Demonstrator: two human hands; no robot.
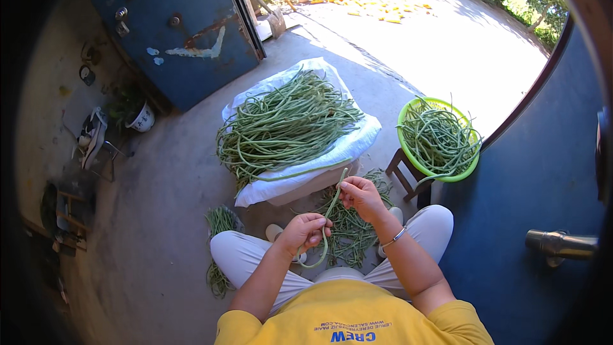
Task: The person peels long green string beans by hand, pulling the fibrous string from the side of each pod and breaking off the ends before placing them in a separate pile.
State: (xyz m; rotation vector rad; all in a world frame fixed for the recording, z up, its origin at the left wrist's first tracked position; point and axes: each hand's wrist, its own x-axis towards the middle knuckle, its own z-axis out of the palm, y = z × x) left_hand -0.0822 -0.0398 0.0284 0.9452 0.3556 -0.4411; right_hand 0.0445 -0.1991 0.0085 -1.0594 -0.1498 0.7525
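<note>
A single long green bean [331, 207] runs between my two hands above my lap. My left hand [307, 230] pinches it partway along, and its lower end curls below that hand. Near the bean's upper end, the fingers of my right hand [361, 197] are closed on it. Just beyond my hands, a big heap of long green beans [290, 124] lies on a white cloth [348, 152] over a raised support. More beans, many of them short pieces, lie in a pile [350, 233] on the floor between my feet.
At the right, a lime-green basket [403, 129] of beans rests on a small dark stool [399, 169]. Another bunch of beans [220, 220] lies beside my left knee. Blue doors [172, 32] stand at the left and right. A potted plant [140, 118] is by the left wall.
</note>
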